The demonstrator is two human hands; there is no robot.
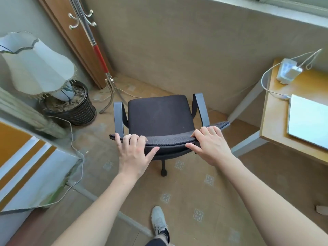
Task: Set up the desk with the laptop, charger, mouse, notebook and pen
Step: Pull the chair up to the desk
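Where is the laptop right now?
The closed laptop lies on the wooden desk at the far right, its white charger just behind it, right of the chair.

Laptop [309, 119] on desk [276, 114], right of chair [159, 116].

Left hand: the left hand [135, 153] holds the top edge of the chair back [168, 139], fingers curled over it.
Right hand: the right hand [211, 144] holds the same edge, nearer the tabletop.
Chair: the black chair [159, 116] stands on the floor, facing the wall.
Tabletop: the tabletop [276, 118] is on the right. A shut laptop [308, 119] lies on it, and the white charger [288, 71] sits behind it.
Corner: a lamp [35, 66] stands in a pot [74, 107].
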